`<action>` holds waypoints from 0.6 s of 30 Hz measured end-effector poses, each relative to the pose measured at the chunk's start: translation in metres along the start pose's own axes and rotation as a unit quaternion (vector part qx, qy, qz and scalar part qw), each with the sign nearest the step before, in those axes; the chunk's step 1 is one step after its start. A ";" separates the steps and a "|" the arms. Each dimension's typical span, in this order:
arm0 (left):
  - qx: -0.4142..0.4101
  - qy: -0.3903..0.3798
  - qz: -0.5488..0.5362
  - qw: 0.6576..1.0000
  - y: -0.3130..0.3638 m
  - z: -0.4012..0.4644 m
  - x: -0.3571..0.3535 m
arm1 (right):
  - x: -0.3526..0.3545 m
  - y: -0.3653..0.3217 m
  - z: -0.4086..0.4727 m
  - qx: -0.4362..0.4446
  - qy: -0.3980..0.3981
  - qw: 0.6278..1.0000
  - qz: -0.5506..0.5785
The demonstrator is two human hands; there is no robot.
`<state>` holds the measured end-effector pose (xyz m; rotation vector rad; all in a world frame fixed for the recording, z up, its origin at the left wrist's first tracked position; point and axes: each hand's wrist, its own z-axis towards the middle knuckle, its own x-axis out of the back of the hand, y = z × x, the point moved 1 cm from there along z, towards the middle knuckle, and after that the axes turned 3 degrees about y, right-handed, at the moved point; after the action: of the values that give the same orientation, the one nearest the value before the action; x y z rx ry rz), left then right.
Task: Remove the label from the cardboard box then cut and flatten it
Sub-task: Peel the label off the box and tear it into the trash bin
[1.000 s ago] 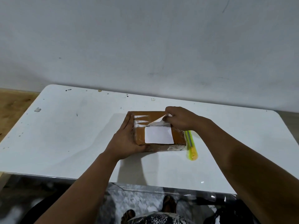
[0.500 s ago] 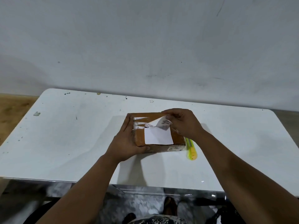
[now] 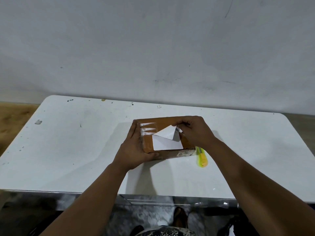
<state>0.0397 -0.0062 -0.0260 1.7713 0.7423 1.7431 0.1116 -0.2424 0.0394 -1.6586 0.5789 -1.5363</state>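
A flat brown cardboard box (image 3: 163,122) lies on the white table (image 3: 76,150). A white label (image 3: 166,142) is partly peeled off its top, its far corner folded over toward me so the blank underside shows. My right hand (image 3: 194,132) pinches that lifted corner. My left hand (image 3: 134,149) grips the box's left end, thumb on the near side. Torn white label strips (image 3: 148,129) remain stuck near the left end.
A yellow-green utility knife (image 3: 202,158) lies on the table just right of the box, partly behind my right wrist. A grey wall stands behind the table. The table's near edge is below my forearms.
My right hand has pulled the label's corner farther toward me, so more of the blank underside is folded over. The left hand and box have stayed put.
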 end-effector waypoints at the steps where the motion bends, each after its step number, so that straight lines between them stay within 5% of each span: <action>1: 0.001 0.004 0.004 1.000 0.001 0.000 -0.001 | 0.001 0.000 -0.002 -0.007 0.000 1.000 0.002; 18: 0.058 -0.003 0.014 0.998 0.009 0.017 -0.008 | 0.015 0.008 -0.034 -0.073 0.025 0.985 0.153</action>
<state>0.0570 -0.0178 -0.0257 1.8712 0.8339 1.7443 0.0825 -0.2663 0.0411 -1.5560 0.9473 -1.3393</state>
